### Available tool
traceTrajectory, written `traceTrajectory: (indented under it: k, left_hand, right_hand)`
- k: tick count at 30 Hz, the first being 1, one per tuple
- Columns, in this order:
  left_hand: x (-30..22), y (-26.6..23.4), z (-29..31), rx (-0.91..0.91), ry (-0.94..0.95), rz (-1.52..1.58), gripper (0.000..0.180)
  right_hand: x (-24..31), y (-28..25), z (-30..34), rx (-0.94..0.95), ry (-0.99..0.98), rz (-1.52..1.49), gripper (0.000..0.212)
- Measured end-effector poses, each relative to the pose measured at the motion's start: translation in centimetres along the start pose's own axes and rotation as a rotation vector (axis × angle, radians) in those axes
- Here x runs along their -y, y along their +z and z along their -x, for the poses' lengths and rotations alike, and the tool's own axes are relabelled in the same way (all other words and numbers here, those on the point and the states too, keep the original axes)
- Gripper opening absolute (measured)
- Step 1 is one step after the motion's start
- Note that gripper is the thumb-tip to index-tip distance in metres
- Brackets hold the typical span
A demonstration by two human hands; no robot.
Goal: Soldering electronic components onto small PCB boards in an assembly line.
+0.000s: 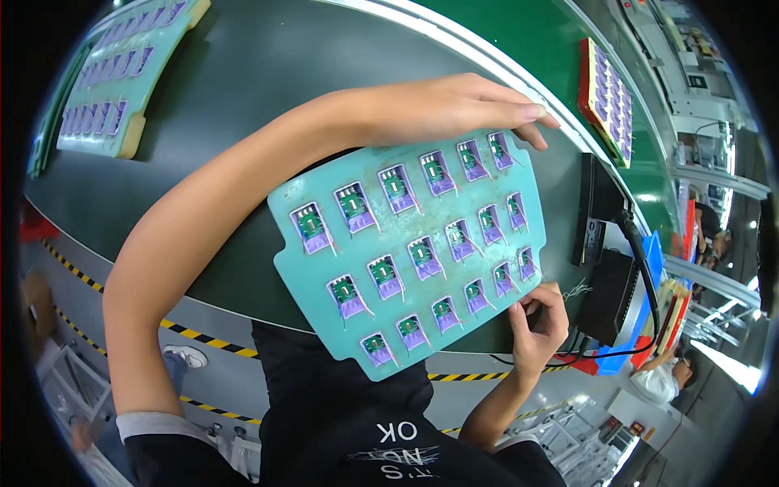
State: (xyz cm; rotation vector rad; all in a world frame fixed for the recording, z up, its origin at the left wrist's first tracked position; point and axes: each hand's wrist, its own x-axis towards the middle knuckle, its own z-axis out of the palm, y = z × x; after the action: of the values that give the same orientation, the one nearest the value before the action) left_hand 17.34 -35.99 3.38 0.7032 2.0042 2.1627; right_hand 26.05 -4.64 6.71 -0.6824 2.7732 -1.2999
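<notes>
A teal carrier tray (454, 280) lies on the dark conveyor belt (268, 73), holding several small green circuit boards in purple pockets. My left hand (454, 105) reaches over the tray's far edge, fingers flat and touching its far right corner. At the tray's near right corner, my right hand (540, 321) has its fingers curled and pinches something small that I cannot make out.
A second teal tray (122, 77) with purple pockets lies far left on the belt. A red-edged tray (608, 97) sits beyond the white rail at the right. A black box (596, 211) with cables stands right of the tray. Yellow-black tape marks the bench edge.
</notes>
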Motion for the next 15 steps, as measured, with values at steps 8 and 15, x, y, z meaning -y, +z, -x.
traceTrajectory:
  k: [8,15]
  left_hand:
    - [-0.40,-0.13,0.26,0.002,-0.031,0.072,0.050]
    - [-0.14,-0.57,0.08,0.018,-0.003,0.181,0.044]
  right_hand:
    - [-0.15,0.06,-0.40,0.017,-0.033,0.010,0.026]
    - [0.09,-0.07,-0.65,0.016,-0.032,-0.001,0.024]
